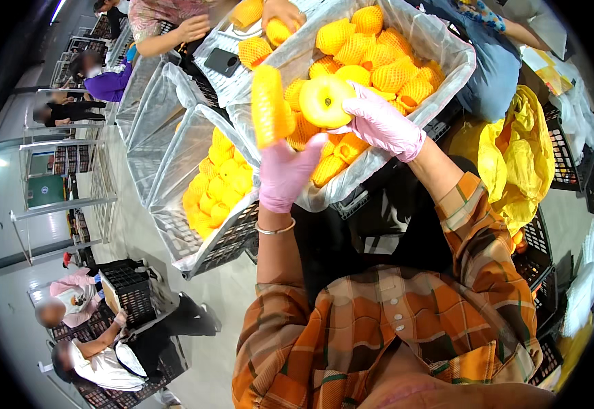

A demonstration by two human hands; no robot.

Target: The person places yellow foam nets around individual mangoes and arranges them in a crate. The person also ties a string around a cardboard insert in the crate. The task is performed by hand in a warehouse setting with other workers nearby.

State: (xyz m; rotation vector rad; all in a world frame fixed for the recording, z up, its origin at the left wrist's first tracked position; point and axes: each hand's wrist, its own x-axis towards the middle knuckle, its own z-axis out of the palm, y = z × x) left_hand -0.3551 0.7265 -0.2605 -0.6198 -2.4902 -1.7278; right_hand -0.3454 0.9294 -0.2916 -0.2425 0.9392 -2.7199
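Note:
My right hand (383, 122), in a pink glove, grips a bare, round yellow fruit (322, 105) whose stem hollow faces up. To its left is my left hand (288, 171), also gloved in pink, with a bracelet at the wrist. It holds a yellow foam net sleeve (269, 105), blurred, which hides the fingers; the thumb points toward the fruit. Both hands are above a crate with a translucent plastic liner (453, 61). Fruits in yellow foam nets (396, 71) lie heaped inside it.
A second lined crate (166, 225) at the left holds more netted fruits (220, 179). Beyond it, a dark phone (222, 62) lies near another person's hands (193, 28). Yellow plastic bags (516, 153) and black crates (534, 245) are at the right. People carry a crate (131, 296) at lower left.

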